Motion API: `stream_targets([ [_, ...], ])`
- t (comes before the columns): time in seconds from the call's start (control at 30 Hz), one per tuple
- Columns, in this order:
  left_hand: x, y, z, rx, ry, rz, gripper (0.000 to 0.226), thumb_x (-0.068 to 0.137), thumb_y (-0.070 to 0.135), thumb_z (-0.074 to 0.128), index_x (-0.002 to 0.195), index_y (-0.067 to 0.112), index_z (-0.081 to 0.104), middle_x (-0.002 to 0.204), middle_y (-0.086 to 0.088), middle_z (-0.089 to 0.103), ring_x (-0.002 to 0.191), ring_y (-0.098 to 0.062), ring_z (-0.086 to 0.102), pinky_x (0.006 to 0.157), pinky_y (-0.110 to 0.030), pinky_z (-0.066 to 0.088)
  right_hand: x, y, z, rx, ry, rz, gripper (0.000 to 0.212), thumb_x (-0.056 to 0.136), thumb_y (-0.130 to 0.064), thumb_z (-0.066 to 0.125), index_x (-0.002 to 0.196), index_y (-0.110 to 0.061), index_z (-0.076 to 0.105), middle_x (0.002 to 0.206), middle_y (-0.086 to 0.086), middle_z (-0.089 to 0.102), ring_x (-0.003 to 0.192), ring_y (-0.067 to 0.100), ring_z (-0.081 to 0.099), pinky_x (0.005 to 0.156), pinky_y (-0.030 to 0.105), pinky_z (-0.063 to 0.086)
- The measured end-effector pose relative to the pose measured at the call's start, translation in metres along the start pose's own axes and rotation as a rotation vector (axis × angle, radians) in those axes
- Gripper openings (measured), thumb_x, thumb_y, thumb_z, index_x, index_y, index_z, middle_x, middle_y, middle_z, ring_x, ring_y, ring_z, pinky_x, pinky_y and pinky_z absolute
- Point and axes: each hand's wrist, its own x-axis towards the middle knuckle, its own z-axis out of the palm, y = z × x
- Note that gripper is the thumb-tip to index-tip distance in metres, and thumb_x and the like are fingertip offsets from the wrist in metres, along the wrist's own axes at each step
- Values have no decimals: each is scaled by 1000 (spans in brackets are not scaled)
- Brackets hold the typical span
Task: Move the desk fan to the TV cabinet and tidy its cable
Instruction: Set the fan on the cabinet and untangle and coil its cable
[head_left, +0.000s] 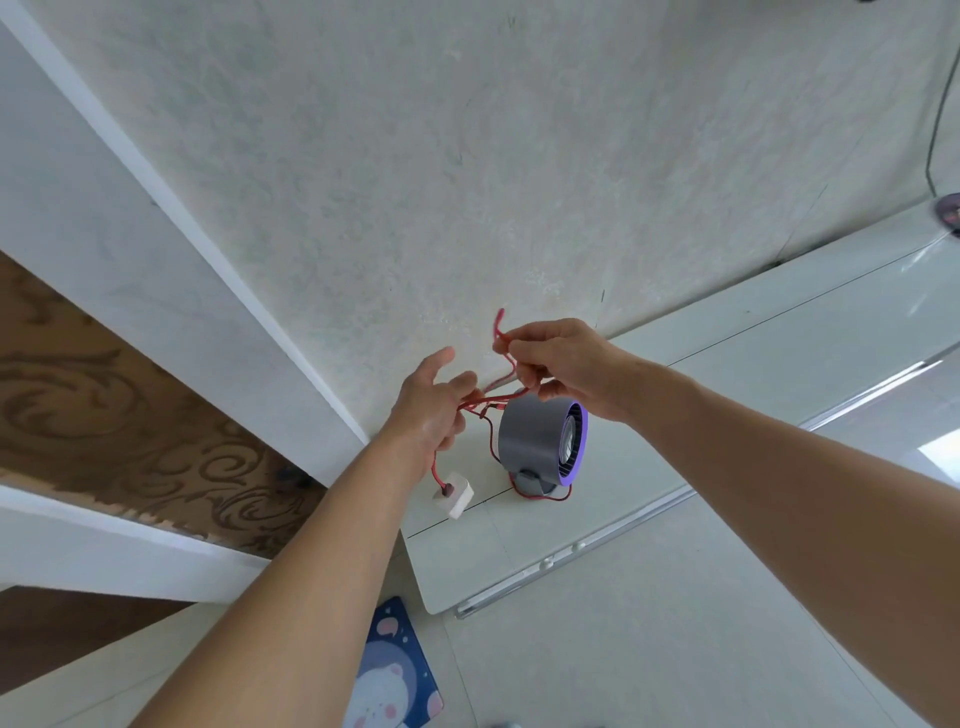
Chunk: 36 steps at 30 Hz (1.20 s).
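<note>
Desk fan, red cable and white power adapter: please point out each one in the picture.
desk fan (530, 434), head view, on its grey housing.
red cable (491, 441), head view, on the strand hanging left of the fan.
white power adapter (457, 496), head view, on its top face beside the plug.

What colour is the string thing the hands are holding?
Red. The cable, held by both hands, shows clearly in the head view, above the grey fan.

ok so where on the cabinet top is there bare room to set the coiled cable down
Bare top runs right of the fan, along the wall, on the cabinet. Crowded left of the fan: white plug, red cable, both hands.
</note>
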Motion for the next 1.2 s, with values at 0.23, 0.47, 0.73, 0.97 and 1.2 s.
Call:
stream_targets([
  [0.23,-15,-14,-13,55,-151,84,42,100,43,45,99,10,71,57,1,55,49,-12,36,53,-25,34,1,-3,9,162,288,-17,9,95,-3,53,100,-5,60,55,4,64,49,16,47,49,26,39],
  [0.47,-13,-38,-30,218,-111,228,24,98,25,51,88,16,71,55,5,43,63,-16,44,76,-40,49,16,-6,-7,465,525,25,11,96,-3,50,94,-12,56,58,7,67,49,15,48,45,24,44],
  [0.73,2,-5,-5,-295,69,185,21,102,15,47,91,8,64,59,-1,40,57,-16,38,65,-32,44,20,12,1,-134,-48,163,27,88,-3,67,115,-6,66,83,11,63,67,19,60,66,34,58],
  [0.97,19,23,17,-568,21,123,19,102,13,48,90,7,62,58,-4,46,52,-16,47,74,-36,58,35,41,34,-634,-166,-6,63,78,-30,79,133,-19,52,113,1,55,94,18,56,72,25,43],
  [1.2,54,25,12,-651,4,105,19,102,19,49,97,11,65,72,-6,61,71,-21,66,89,-39,56,71,45,22,-611,-28,-80,16,77,-18,69,79,-21,54,75,-3,55,62,18,54,56,29,45],
])
